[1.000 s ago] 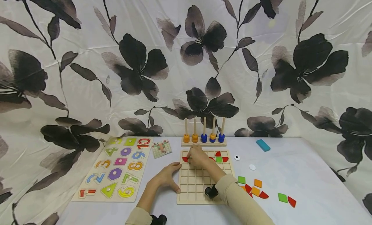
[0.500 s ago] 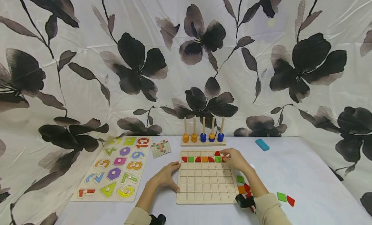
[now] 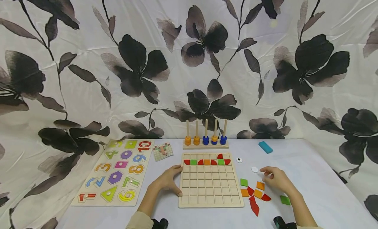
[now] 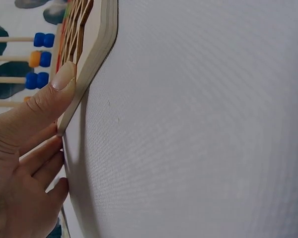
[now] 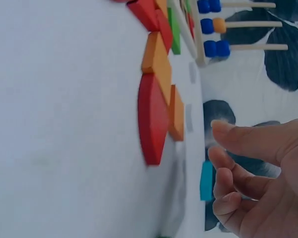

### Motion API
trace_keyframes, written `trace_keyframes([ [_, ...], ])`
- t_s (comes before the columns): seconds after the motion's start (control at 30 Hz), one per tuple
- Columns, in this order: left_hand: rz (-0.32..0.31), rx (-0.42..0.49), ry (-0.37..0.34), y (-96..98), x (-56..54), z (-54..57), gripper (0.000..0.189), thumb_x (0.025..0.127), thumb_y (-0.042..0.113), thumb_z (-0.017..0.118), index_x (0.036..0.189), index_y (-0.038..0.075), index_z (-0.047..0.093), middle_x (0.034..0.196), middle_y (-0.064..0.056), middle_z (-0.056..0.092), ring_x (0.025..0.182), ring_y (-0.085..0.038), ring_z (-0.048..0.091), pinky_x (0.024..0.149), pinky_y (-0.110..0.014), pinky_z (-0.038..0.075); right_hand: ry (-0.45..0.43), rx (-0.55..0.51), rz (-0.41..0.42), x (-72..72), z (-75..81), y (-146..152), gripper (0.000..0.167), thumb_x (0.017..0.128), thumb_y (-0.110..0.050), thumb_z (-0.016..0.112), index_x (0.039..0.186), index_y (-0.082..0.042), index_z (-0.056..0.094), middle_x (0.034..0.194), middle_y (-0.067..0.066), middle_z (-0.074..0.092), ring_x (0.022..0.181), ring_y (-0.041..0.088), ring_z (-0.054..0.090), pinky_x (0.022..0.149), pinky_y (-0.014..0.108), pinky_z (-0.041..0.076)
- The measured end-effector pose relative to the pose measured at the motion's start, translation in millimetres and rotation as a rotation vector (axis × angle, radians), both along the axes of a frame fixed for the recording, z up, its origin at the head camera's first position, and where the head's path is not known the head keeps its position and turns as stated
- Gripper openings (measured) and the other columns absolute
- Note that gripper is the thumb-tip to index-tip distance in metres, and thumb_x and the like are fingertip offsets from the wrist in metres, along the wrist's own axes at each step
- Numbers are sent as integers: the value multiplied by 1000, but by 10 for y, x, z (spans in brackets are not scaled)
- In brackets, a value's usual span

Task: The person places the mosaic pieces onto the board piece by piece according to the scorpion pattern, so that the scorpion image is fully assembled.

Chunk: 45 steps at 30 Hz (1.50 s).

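Observation:
My left hand [image 3: 169, 181] lies along the left edge of a wooden grid board [image 3: 211, 189], thumb and fingers spread apart and touching it. In the left wrist view the thumb [image 4: 54, 96] rests against the board's side. Along the board's second row sit red quarter-round pieces, green squares [image 3: 193, 162] and an orange square [image 3: 207, 162]; one more red piece [image 3: 220, 156] is above them. To the right of the board, my right hand [image 3: 277, 179] hovers with loosely bent fingers and holds nothing. Its fingertips are close to a white disc [image 3: 255, 170].
Loose orange squares [image 3: 258, 194], red pieces [image 3: 254, 206] and green pieces [image 3: 243, 182] lie right of the board. Behind it stands a peg rack [image 3: 205, 146] with beads. A number puzzle [image 3: 112, 176] and patterned card [image 3: 162, 151] lie left, a blue block [image 3: 265, 147] far right.
My right hand has moved from the board's second row, first to its right end, then off to the right, uncovering the row and loose pieces. My left hand has stayed put.

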<state>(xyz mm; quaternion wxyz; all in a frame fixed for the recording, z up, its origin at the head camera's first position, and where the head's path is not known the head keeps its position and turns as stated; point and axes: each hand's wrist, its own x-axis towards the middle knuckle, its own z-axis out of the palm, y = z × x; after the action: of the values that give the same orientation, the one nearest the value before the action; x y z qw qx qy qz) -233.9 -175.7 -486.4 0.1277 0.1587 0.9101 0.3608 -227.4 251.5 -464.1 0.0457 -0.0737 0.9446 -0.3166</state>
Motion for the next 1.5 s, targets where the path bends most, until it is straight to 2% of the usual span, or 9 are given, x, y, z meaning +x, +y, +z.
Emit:
trace_keyframes([
  [0.17,-2,11,0,0,6,-1,101,50,16,92,136,-5,44,146,-23,34,134,-45,29,109,-58,27,-36,5,-8,84,-67,86,32,78,-6,71,109,3,64,91,7,62,76,20,47,66,30,44],
  [0.4,-8,25,1,-1,15,-1,101,50,15,92,136,-6,44,146,-24,34,134,-46,28,109,-58,27,-76,-17,-34,141,-160,58,38,75,-7,75,109,3,64,90,5,61,76,19,45,63,28,40],
  [0.67,-6,21,-6,10,26,4,100,51,15,92,136,-6,44,145,-24,34,134,-45,28,109,-57,27,-106,-6,-46,149,-184,-5,26,76,-5,71,102,1,67,85,5,56,74,19,43,59,26,38],
  [0.93,0,12,-10,8,14,-2,100,51,15,91,136,-5,44,146,-23,34,134,-45,28,109,-57,27,-79,-23,-18,133,-153,-37,22,72,-2,73,91,0,63,79,3,56,71,17,47,59,24,44],
  [1.1,0,6,-7,4,-3,-6,101,50,16,92,136,-5,44,146,-23,34,134,-45,29,109,-57,27,-71,17,-27,103,-153,-53,22,76,-4,71,97,1,67,85,4,61,73,18,46,62,27,45],
  [1.23,3,6,-9,5,-5,-10,100,50,16,92,136,-5,44,146,-23,34,134,-45,29,109,-56,28,-43,33,-27,98,-158,-107,27,79,-7,72,103,2,67,88,5,60,72,17,46,59,25,44],
  [1.37,6,13,-15,7,3,-4,100,50,14,91,136,-6,44,146,-23,34,134,-45,28,109,-56,27,-35,-28,33,130,-138,-208,25,79,-10,73,101,1,67,84,2,59,72,16,46,58,21,44],
  [1.5,0,16,-14,6,15,3,100,51,14,91,136,-6,44,146,-23,33,135,-45,28,109,-56,27,-52,-104,178,176,-112,-311,18,78,-10,74,92,-1,66,75,-1,56,66,12,47,55,19,43],
])
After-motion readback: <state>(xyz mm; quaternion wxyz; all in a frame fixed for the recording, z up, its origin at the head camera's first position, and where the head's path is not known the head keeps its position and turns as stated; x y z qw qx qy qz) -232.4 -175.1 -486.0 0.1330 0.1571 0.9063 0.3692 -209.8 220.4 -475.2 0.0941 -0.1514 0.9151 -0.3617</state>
